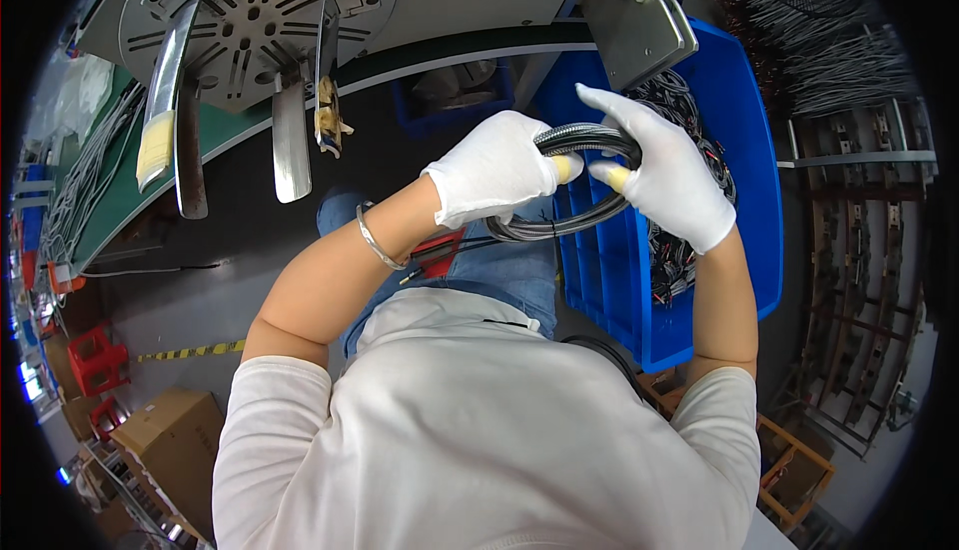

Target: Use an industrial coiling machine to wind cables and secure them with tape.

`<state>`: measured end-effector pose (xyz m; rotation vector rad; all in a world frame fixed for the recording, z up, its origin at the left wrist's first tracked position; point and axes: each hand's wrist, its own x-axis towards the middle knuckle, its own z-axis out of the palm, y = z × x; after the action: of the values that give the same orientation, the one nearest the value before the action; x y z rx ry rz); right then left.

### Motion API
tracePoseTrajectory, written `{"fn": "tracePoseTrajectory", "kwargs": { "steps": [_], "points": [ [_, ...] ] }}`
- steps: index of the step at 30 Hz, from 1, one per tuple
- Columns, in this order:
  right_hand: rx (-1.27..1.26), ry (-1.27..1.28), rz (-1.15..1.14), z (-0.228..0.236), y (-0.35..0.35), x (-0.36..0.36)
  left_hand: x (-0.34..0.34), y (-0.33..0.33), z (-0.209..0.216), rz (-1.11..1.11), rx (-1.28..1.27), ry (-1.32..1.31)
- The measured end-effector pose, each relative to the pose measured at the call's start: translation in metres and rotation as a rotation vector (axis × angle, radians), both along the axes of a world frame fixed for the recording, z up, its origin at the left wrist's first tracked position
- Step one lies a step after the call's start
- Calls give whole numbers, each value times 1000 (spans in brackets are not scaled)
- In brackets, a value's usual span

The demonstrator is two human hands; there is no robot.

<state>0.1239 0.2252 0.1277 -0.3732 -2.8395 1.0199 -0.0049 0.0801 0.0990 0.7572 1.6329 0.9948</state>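
A coil of dark cable (589, 218) with a shiny ribbed sheath hangs between my two white-gloved hands, above my lap. Its left side is wrapped by the fingers of my left hand (499, 165). Round the upper right of the loop closes my right hand (669, 165), its index finger stretched out away from the coil. Yellow covers show on a fingertip of each glove near the coil's middle. Loose cable ends (440, 258) trail from the coil toward my left forearm. Part of the coil is hidden behind my left glove.
A blue bin (754, 200) holding many cables stands at my right. At the upper left is a winding machine with a slotted disc (250, 25) and metal arms (292, 145) over a green table (225, 130). Cables hang on a rack (859, 160) far right. Cardboard boxes (170, 440) stand lower left.
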Motion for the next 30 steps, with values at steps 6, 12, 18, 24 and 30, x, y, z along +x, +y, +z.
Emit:
{"fn": "tracePoseTrajectory", "kwargs": {
  "steps": [6, 12, 18, 24, 30],
  "points": [
    [149, -27, 161, 16, -12, 9, 15, 4, 10, -183, 204, 372],
    [-106, 69, 98, 27, 1, 21, 29, 14, 43, -212, 176, 554],
    [-46, 353, -101, 67, 47, 84, 73, 13, 103, 242, 1048, 1374],
    [-780, 1029, -527, 57, 66, 88, 108, 25, 64, -344, 1082, 738],
    [-1245, 1163, -281, 37, 44, 35, 89, 81, 22, 203, 686, 182]
  ]
}}
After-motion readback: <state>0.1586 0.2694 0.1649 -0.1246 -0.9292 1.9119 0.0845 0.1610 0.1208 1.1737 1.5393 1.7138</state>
